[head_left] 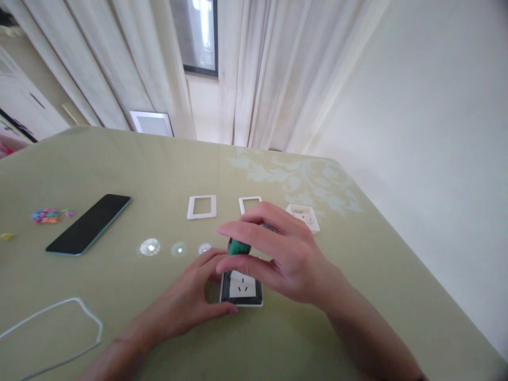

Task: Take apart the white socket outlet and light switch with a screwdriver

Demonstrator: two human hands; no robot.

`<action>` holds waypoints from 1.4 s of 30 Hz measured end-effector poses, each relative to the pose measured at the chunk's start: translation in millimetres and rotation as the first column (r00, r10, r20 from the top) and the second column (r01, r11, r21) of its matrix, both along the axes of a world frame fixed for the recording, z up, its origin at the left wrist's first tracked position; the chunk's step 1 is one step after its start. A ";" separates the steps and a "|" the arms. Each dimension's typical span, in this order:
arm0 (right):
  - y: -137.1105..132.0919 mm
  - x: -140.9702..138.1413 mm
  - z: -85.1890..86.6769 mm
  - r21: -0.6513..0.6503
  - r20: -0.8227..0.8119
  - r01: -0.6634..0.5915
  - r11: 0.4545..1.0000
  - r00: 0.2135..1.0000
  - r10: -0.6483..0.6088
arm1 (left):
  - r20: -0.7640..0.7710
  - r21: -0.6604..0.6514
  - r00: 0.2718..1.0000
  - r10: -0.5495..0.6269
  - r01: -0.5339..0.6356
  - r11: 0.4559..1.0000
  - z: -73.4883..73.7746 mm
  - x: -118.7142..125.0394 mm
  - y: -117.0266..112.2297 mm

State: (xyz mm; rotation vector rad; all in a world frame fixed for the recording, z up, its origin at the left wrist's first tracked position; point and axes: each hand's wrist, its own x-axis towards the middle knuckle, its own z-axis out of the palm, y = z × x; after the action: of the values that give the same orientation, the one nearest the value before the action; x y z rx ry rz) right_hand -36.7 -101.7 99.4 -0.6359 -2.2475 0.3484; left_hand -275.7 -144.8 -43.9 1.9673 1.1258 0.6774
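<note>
A wall socket [243, 288] with a white face and a dark surround lies on the table in front of me. Its left side is steadied by my left hand [190, 296], thumb at the near edge and fingers at the far edge. Above the socket, my right hand [291, 262] grips the green handle of a screwdriver [238, 247] between thumb and fingers. The handle stands roughly upright over the socket's far part. The screwdriver's tip is hidden, so I cannot tell what it touches.
Beyond my hands lie two white cover frames [191, 207] and a white socket box [311, 223]. On the left are a phone [89, 225], small coloured pieces [47, 215] and a white cable [89, 312]. A wall [444, 159] borders the table's right side.
</note>
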 end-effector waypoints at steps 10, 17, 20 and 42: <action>-3.3 -5.0 -2.0 0.036 -0.032 0.032 0.999 0.999 -0.031 | -0.058 0.040 0.998 -0.001 0.003 0.999 0.6 1.7 1.1; -6.7 7.0 19.9 -0.292 0.106 -0.234 0.927 0.956 0.275 | -0.078 0.054 0.997 0.021 -0.016 0.998 -1.9 -1.3 -1.1; -7.3 3.3 15.5 -0.160 0.130 -0.110 0.981 0.983 0.132 | -0.079 0.079 0.996 0.031 -0.025 0.997 -5.2 -1.2 -1.6; 0.7 -11.6 -7.8 -0.131 -0.092 0.063 0.989 0.993 -0.076 | -0.009 0.019 0.999 0.043 -0.043 0.999 -9.0 1.3 -0.8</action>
State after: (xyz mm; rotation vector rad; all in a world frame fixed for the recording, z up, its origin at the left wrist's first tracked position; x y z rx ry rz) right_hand -48.3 -101.1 91.7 -0.7468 -2.1174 0.4815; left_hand -274.4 -145.6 -52.8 1.9690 1.1738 0.7048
